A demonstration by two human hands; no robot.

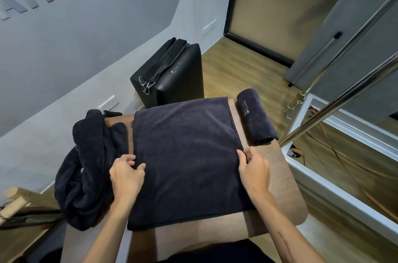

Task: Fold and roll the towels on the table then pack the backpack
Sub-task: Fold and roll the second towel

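Dark navy terry lies flat in front of me: the folded towel [185, 159] is spread square across the middle of the brown tabletop [286, 194], its long axis running away from my body toward the far edge. My left hand [127, 173] pinches the towel's left edge, fingers curled over the hem and thumb pressing on top; my right hand [253, 168] grips the right edge at about the same height, fingers tucked at the hem. Both hands sit roughly midway along the towel's length, one on either side, neither clearly nearer to the work. Since the towel stretches straight ahead from me, I judge the next fold or roll would run along that axis, either bringing the sides together or starting from the near end. One rolled towel [256, 117] already rests at the far right of the tabletop, just beside the flat one. A heap of unfolded towels [90, 168] slumps over the left edge. I cannot see a backpack for certain; a black padded case [172, 77] stands on the floor beyond.
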